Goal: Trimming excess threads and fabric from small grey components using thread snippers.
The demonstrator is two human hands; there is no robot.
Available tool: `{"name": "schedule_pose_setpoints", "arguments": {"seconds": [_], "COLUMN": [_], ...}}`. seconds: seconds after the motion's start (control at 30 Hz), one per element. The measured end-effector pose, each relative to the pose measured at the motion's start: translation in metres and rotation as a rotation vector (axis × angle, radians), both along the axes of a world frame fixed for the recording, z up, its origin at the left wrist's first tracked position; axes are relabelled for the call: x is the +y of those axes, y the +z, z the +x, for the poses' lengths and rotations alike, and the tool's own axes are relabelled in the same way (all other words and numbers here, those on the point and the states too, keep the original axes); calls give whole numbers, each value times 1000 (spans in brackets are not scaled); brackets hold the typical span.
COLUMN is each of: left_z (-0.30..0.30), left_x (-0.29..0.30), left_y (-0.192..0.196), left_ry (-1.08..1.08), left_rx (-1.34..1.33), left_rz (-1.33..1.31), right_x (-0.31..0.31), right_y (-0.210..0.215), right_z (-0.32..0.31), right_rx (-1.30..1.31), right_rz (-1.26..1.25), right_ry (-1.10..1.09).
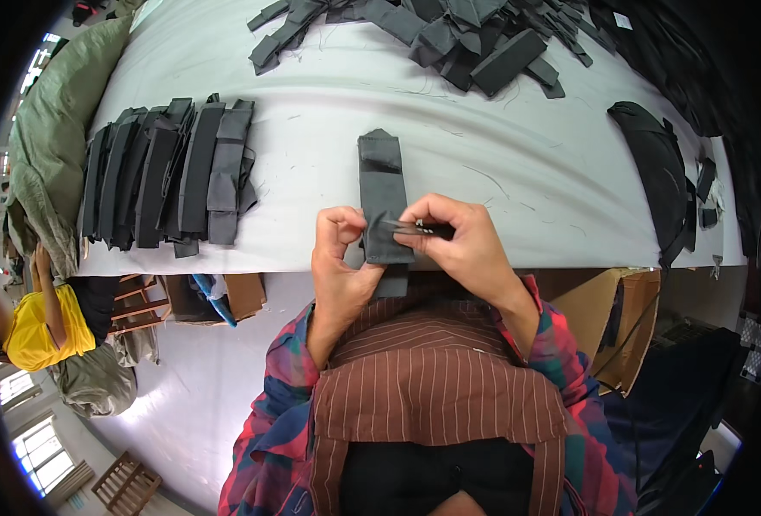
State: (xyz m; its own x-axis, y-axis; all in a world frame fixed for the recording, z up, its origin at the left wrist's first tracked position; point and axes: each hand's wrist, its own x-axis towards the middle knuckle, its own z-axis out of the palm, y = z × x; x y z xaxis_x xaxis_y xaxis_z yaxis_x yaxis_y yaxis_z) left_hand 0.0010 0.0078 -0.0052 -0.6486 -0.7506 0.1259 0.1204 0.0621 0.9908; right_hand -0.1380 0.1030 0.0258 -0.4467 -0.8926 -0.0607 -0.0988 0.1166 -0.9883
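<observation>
left hand pinches grey fabric strip | right hand grips small snips | white table

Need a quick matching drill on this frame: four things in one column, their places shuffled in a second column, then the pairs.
Things:
1. grey fabric strip
2. small snips
3. neat row of dark fabric pieces
4. loose heap of dark fabric pieces

Places:
A. far edge of the table, top of view
B. right hand
C. table's left side, lined up
D. near table edge, pinched by left hand

Pairs: 1-D, 2-B, 3-C, 4-A
</observation>
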Motion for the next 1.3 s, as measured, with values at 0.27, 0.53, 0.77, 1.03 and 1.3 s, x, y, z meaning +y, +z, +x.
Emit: {"name": "schedule_pose_setpoints", "arguments": {"seconds": [0.27,0.53,0.77,1.03,1.3], "left_z": [2,3,7,12,10], "left_x": [-11,-8,-8,-9,-5], "left_y": [-5,29,17,18,21], "left_ry": [-77,-277,-181,-234,-183], "left_rx": [-43,283,90,75,67], "left_rz": [126,795,597,664,682], "right_x": [12,12,19,12,17], "right_y": [2,1,12,3,8], "right_z": [11,11,4,-2,-1], "right_rx": [569,767,520,716,468], "right_rz": [-313,-317,-200,-212,-160], "right_ry": [41,14,-82,-141,-203]}}
